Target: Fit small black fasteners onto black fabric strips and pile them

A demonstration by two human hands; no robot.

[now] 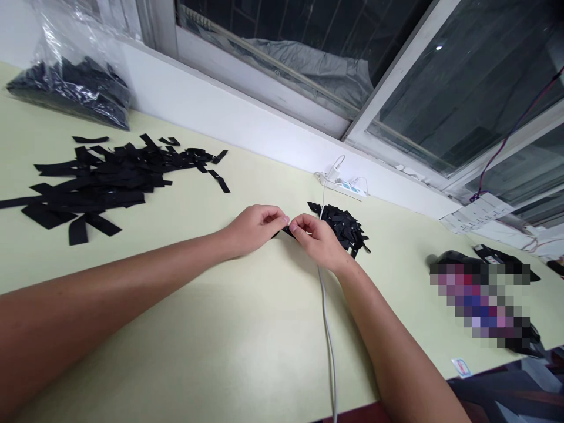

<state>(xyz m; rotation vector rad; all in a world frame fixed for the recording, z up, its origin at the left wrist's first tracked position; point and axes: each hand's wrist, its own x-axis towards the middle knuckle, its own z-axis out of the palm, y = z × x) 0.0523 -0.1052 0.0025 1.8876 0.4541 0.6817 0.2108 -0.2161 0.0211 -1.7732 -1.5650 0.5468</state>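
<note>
Both hands meet over the middle of the table, pinching one short black fabric strip (288, 231) between them. My left hand (258, 228) is closed with thumb and forefinger on the strip's left end. My right hand (318, 241) grips the other end with its fingertips, just left of a compact pile of black pieces (343, 226) that shows small light dots. Most of the held strip is hidden by the fingers. Farther left lies a looser, wider heap of longer black strips (118, 176).
A clear plastic bag (74, 88) of black pieces stands at the back left. A white power strip (346, 187) sits against the wall, and its grey cable (325, 317) runs forward under my right arm. A blurred-out person (484, 305) is at the right, near a small label (461, 368).
</note>
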